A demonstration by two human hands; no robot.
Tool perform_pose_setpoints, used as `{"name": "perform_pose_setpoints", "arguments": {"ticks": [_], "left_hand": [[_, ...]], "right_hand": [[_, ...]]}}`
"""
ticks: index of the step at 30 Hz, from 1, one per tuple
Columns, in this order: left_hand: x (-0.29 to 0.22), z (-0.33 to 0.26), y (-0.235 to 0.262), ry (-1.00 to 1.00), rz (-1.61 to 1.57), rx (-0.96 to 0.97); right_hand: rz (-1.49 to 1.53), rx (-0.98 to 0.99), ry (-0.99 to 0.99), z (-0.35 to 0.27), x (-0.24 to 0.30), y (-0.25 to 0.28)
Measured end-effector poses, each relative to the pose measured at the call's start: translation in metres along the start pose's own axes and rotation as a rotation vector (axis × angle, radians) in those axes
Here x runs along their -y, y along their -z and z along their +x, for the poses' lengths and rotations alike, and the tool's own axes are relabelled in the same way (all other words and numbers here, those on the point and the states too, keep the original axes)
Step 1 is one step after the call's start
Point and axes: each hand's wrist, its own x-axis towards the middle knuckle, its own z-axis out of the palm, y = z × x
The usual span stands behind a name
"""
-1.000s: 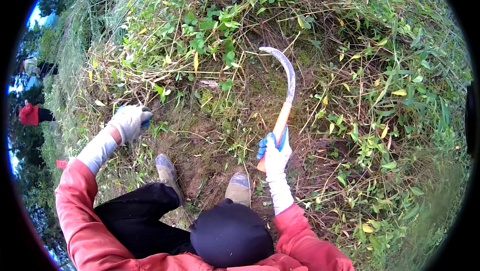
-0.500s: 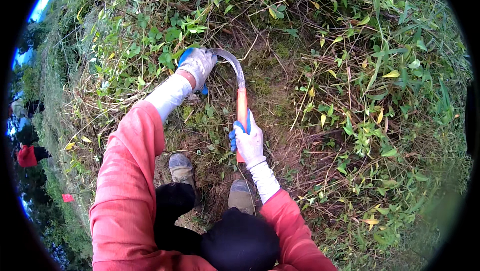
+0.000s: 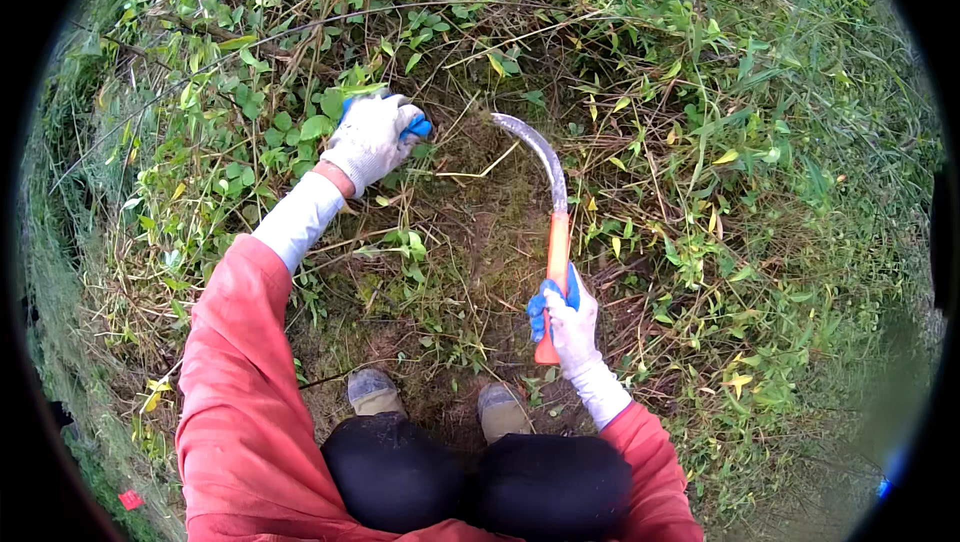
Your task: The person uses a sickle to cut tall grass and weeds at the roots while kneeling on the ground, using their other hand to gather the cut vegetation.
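My right hand [image 3: 572, 324], in a white glove with blue on the palm side, is wrapped round the orange handle of a sickle [image 3: 558, 242]. The curved grey blade points away from me, its tip bending left over a patch of thin, mossy ground. Farther off to the left, my left hand [image 3: 374, 142] wears the same kind of glove. Its fingers are curled in at the edge of leafy green weeds [image 3: 312, 127]; whatever lies within them is hidden. A gap separates this hand from the blade.
Cut stalks and dry stems [image 3: 660, 212] lie tangled on the right among green growth. My two boots [image 3: 376, 392] stand on the soil below, close to my bent knees. A small red marker [image 3: 131, 499] shows at the lower left.
The sickle has moved right and away from my left hand, where its blade tip was before. My left hand has shifted slightly left in the picture. My view has tilted and both knees now show.
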Motion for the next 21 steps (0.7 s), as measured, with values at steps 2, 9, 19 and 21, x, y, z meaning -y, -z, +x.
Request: {"name": "perform_pose_setpoints", "arguments": {"ticks": [2, 9, 19, 21], "left_hand": [[0.016, 0.025, -0.018, 0.068, 0.372, -0.213], [0.081, 0.038, -0.051, 0.199, 0.292, 0.188], [0.062, -0.033, -0.080, 0.211, 0.279, -0.175], [0.035, -0.023, -0.065, 0.294, 0.202, -0.076]], "right_hand": [[-0.116, 0.046, 0.023, 0.020, 0.036, -0.004], [-0.272, 0.079, 0.017, 0.037, 0.087, -0.063], [0.310, -0.006, -0.179, 0.060, -0.043, -0.139], [0.046, -0.016, -0.100, 0.084, -0.038, -0.129]]}}
